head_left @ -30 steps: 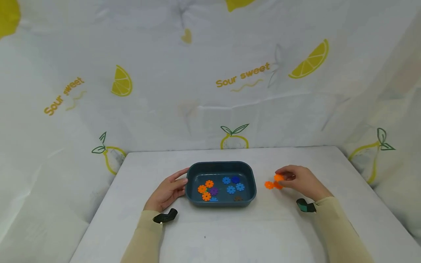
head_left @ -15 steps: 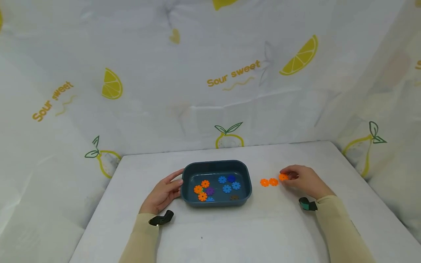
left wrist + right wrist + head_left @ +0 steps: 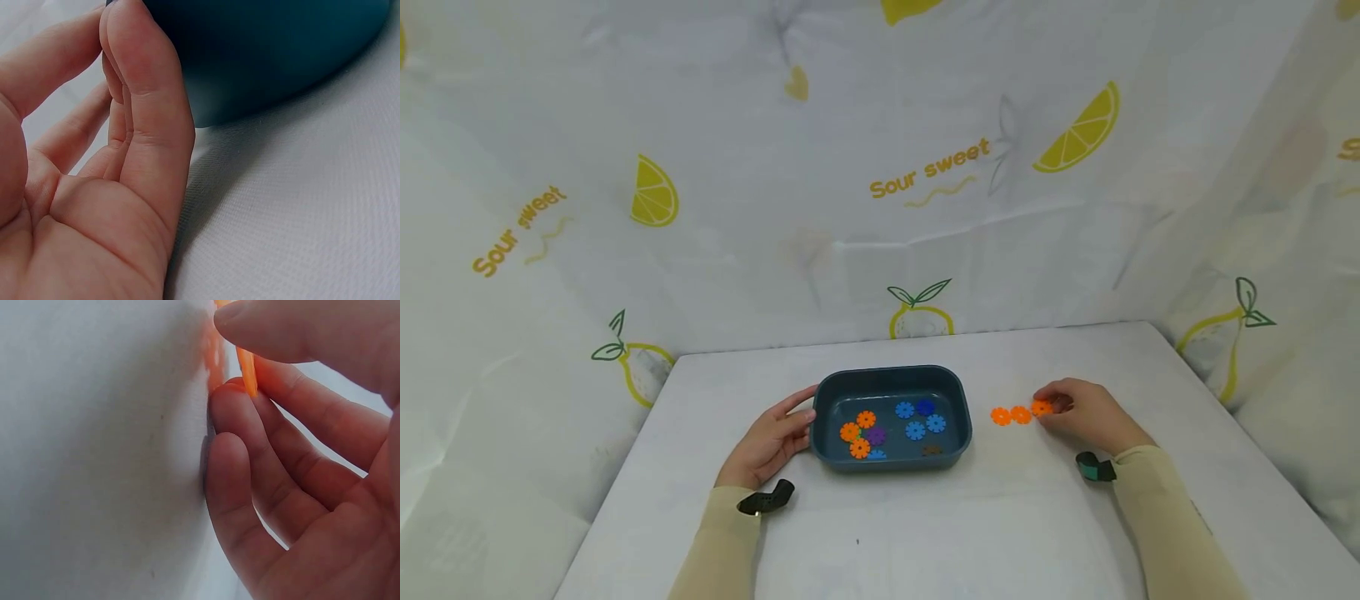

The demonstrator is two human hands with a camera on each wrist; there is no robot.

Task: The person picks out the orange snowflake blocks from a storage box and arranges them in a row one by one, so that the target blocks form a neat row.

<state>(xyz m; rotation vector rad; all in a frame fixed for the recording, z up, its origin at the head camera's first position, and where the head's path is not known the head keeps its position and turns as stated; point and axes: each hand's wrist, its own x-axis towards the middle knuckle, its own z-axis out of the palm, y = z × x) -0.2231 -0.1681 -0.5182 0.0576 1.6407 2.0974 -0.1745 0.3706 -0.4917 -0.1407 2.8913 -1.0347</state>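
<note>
A person in cream sleeves works at a white bench [image 3: 925, 533] hung round with a white cloth backdrop [image 3: 820, 208] printed with lemon slices, pears and the words "Sour sweet". A dark teal tray [image 3: 891, 379] sits near the middle of the bench and serves as the landmark. Inside the tray lie flat gear-shaped discs: three orange discs [image 3: 857, 435] and a purple disc [image 3: 876, 436] towards its left end, three or four blue discs [image 3: 920, 419] right of those, another blue one and a darker piece against the near wall, too small to make out. The left hand [image 3: 769, 440] lies against the tray's left end, fingers straight and relaxed, their tips touching the outer wall, as the left wrist view shows; it grasps nothing. To the right of the tray, well apart from it, a short row of orange pieces runs along the bench: two orange gears [image 3: 1010, 415] lie flat and free, and just beside them a third orange gear [image 3: 1041, 408] is pinched between the thumb and fingertips of the right hand [image 3: 1086, 414], at or just above the bench surface. Nothing lies between the tray and this row. A dark strap [image 3: 765, 500] shows at each wrist.
</note>
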